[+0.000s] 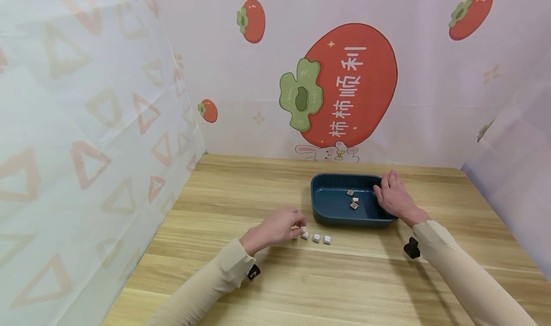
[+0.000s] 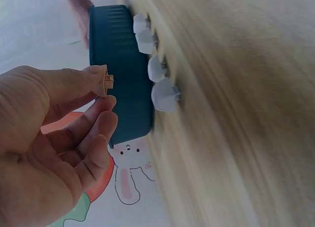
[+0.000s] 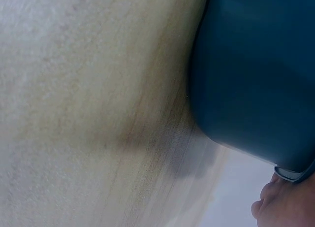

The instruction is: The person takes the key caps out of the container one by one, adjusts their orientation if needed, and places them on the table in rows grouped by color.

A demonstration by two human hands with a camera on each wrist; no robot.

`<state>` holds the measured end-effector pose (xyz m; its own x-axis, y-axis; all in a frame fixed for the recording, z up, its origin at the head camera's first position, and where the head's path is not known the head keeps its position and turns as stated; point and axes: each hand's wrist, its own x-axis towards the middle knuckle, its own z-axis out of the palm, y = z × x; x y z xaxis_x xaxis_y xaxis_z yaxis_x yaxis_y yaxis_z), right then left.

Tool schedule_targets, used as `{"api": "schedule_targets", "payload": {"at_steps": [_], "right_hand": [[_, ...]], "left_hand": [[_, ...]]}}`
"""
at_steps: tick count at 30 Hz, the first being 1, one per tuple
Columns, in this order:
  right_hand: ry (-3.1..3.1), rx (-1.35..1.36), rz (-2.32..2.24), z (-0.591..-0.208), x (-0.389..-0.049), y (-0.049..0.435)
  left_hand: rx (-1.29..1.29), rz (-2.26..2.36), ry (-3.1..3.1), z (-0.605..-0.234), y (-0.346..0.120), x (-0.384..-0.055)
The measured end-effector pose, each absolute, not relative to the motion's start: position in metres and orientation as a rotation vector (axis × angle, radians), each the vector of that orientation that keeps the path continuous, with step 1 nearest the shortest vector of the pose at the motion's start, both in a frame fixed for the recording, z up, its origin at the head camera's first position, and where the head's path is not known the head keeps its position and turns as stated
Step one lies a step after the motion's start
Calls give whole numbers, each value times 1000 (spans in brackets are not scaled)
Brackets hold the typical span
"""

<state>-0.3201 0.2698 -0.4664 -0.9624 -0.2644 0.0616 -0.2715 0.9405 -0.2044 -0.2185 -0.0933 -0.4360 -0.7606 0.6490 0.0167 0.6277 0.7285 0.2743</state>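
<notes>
My left hand (image 1: 279, 228) pinches a small beige keycap (image 2: 104, 81) between thumb and index finger, its stem facing outward. Below and beside those fingers, several white keycaps (image 1: 316, 238) stand in a short row on the table, in front of a dark blue rectangular tray (image 1: 344, 220). Two brownish keycaps (image 1: 354, 205) and a small whitish piece (image 1: 355, 199) lie inside the tray. At its right end my right hand (image 1: 397, 199) rests over the rim with fairly straight fingers, thumb towards the inside. The right wrist view shows mostly the tray's outer wall (image 3: 256, 79).
The wooden table (image 1: 301, 287) carries the tray towards its far right side. Behind it hangs a white backdrop (image 1: 241, 77) with printed red persimmons, and a patterned sheet (image 1: 86, 125) closes off the left side.
</notes>
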Motion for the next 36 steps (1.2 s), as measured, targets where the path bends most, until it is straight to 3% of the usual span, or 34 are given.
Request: {"api": "schedule_targets", "payload": {"at_steps": [36], "right_hand": [[-3092, 402, 398, -466, -322, 270]], "left_hand": [[1009, 267, 2748, -456, -103, -197]]}}
